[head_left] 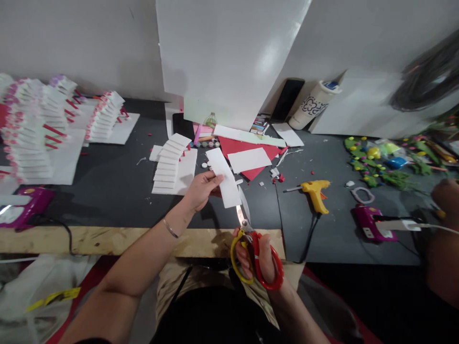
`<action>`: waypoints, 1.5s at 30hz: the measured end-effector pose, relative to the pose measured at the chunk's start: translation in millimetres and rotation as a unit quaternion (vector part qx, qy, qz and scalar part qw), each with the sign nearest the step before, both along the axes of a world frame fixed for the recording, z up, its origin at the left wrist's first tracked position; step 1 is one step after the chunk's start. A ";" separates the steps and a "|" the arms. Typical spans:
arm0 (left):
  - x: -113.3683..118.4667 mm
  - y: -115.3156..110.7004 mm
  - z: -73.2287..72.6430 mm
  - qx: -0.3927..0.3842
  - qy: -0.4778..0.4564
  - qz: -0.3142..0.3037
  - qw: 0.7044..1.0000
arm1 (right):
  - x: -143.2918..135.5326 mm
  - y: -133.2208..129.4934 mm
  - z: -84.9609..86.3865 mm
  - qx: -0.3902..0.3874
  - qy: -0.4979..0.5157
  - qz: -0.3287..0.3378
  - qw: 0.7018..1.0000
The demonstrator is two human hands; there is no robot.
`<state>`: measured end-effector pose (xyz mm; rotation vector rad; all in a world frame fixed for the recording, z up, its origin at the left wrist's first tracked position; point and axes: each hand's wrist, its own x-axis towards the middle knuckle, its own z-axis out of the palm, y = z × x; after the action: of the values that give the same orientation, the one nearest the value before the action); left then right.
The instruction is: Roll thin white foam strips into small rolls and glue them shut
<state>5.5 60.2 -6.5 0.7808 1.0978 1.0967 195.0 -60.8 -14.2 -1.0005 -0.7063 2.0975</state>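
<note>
My left hand (202, 190) pinches a white rectangular strip of card or foam board (225, 177) by its left edge, above the table. In my right hand (263, 255) is a pair of scissors (245, 229) with one red and one yellow handle. The blades are parted, and the strip's lower end lies at them. Left of the strip stands a small white stepped staircase model (168, 165) on a white base, with red posts on its right side. Behind the strip, another white piece (250, 160) rests on a red sheet (251, 174).
A yellow glue gun (316, 195) lies to the right, near a purple power strip (373, 224). More staircase models (32, 129) with pink trim fill the left. A phone (288, 100) and a white tumbler (312, 106) lean at the back. Another person's arm (444, 243) shows far right.
</note>
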 end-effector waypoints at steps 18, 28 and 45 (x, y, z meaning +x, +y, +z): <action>2.4 -3.9 4.6 -0.016 -0.009 -0.059 0.998 | 1.2 1.5 -11.0 0.058 0.005 0.020 0.998; 2.2 -2.5 0.3 -0.007 -0.013 -0.032 0.999 | 3.0 -1.7 -7.7 0.042 0.002 -0.006 0.999; 3.2 -4.1 0.3 0.001 -0.013 -0.058 0.998 | 0.7 -2.5 -9.3 0.042 -0.005 0.000 0.999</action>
<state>8.7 56.1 -6.2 0.8202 1.0179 1.0082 195.6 -63.3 -23.5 -0.9642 -0.7930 2.0461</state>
